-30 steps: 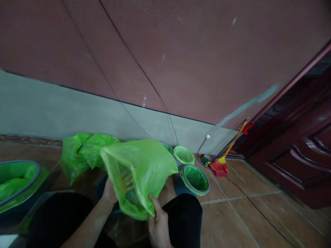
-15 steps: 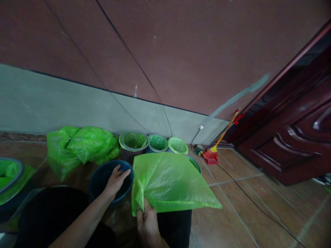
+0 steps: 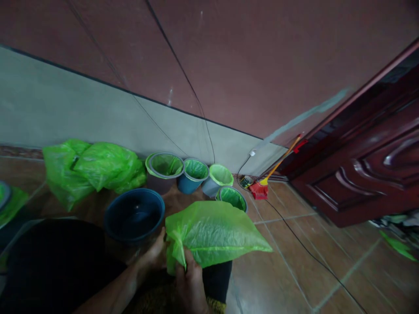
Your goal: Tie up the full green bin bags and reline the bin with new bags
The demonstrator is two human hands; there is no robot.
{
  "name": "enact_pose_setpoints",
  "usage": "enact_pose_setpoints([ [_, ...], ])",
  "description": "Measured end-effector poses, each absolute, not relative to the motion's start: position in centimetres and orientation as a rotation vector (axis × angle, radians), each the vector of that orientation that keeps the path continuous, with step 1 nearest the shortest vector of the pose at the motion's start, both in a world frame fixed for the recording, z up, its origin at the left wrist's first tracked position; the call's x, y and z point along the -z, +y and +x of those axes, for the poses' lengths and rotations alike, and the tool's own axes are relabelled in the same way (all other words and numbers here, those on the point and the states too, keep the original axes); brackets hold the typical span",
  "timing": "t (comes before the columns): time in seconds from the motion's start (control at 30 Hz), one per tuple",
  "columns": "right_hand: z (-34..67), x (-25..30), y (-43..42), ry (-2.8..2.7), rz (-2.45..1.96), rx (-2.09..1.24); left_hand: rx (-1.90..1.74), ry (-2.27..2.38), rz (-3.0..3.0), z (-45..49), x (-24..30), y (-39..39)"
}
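My right hand [image 3: 191,277] is closed around the gathered mouth of a green plastic bag [image 3: 222,233], which is puffed out with air and spreads to the right. My left hand [image 3: 156,253] is at the bag's left edge. Its fingers are blurred and partly hidden behind the plastic, so I cannot tell whether they grip it. Just beyond my left hand, an unlined blue bin [image 3: 113,224] stands upright on the floor.
Along the wall stand a brown bin [image 3: 162,185], a blue lined bin [image 3: 190,185], a pale lined bin [image 3: 211,187] and another green-lined bin [image 3: 240,200]. Green bags [image 3: 104,168] lie heaped at left. A red broom [image 3: 259,190] and a black cable [image 3: 303,239] are at right.
My left hand has moved from over the blue bin down and right to the bag's edge. My right hand still grips the bag. The view has shifted slightly.
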State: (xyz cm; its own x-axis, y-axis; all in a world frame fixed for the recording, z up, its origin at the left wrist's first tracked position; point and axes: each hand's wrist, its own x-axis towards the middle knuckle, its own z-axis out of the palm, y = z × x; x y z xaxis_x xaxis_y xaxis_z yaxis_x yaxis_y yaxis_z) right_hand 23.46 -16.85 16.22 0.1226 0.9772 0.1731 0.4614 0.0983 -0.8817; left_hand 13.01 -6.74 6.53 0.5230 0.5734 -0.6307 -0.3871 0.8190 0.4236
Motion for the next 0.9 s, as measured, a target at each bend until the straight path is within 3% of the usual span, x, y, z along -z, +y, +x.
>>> enact_pose_setpoints([
  [0.13, 25.4, -15.5, -18.3, -1.522, -1.601, -0.787, -0.778, 0.682, -0.014, 13.1, -8.7, -5.8],
  [0.37, 25.3, -14.1, -19.5, -1.515, -1.783, -0.993, -0.858, 0.836, -0.059, 10.8, -12.5, -4.4],
  [0.57, 28.0, -22.1, -16.3, -1.777, -1.573, -1.351, -1.095, 1.187, 0.174, 8.4, -14.0, -3.6],
  [0.67, 31.8, -27.4, -10.0, -1.609, -1.707, -0.767, -1.124, 1.167, 0.340, 7.3, -16.2, -3.5],
  [0.77, 35.4, -28.3, -3.5, -1.527, -2.107, -0.297, -1.149, 1.170, 0.423, 6.6, -18.2, -3.8],
  [0.9, 37.0, -23.7, -0.3, -1.481, -2.601, -0.655, -1.153, 1.188, 0.481, 5.3, -19.3, -4.3],
])
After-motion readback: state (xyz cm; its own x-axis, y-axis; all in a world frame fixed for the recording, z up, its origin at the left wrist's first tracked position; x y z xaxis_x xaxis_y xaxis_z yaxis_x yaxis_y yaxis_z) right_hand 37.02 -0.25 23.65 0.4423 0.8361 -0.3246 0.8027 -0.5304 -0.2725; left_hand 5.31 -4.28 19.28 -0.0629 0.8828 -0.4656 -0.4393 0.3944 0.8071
